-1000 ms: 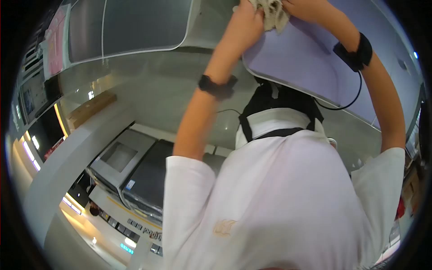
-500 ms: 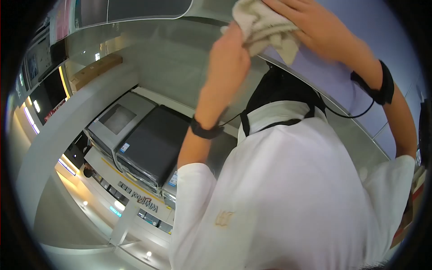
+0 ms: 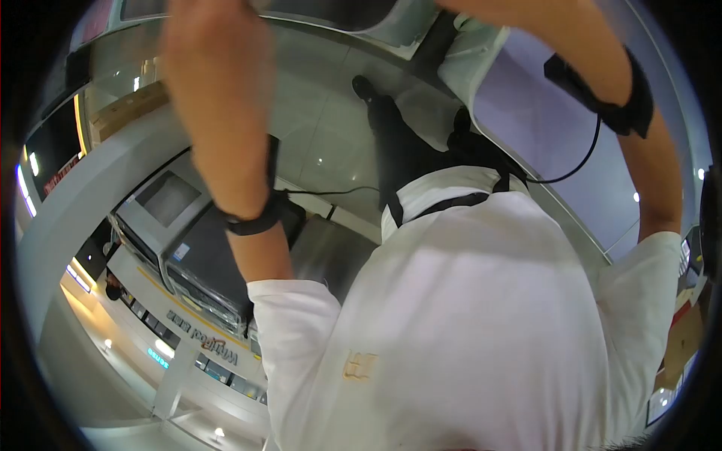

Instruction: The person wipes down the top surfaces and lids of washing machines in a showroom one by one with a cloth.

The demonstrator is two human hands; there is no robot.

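Note:
My left hand (image 3: 214,34) is raised at the top left, smeared by motion. Its fingers run past the top edge, so I cannot see what they hold. Of my right hand (image 3: 519,9) only the back and wrist show at the top edge; its fingers are out of frame. Below it lies a pale, smooth lilac surface (image 3: 541,105) with a rounded white rim. Each wrist wears a black band, with a cable from the right one (image 3: 602,94) and another by the left one (image 3: 256,218). The cloth from before is out of sight.
On the left stand wrapped grey appliances (image 3: 169,199) on a white platform with a Whirlpool sign (image 3: 203,338). A cardboard box (image 3: 128,109) lies behind a curved white ledge (image 3: 98,184). My feet, in dark shoes (image 3: 363,89), stand on grey tiles (image 3: 323,98).
Both hands have moved up and apart, the left one far to the left. The cream cloth between them has left the view. My legs and the floor now show more.

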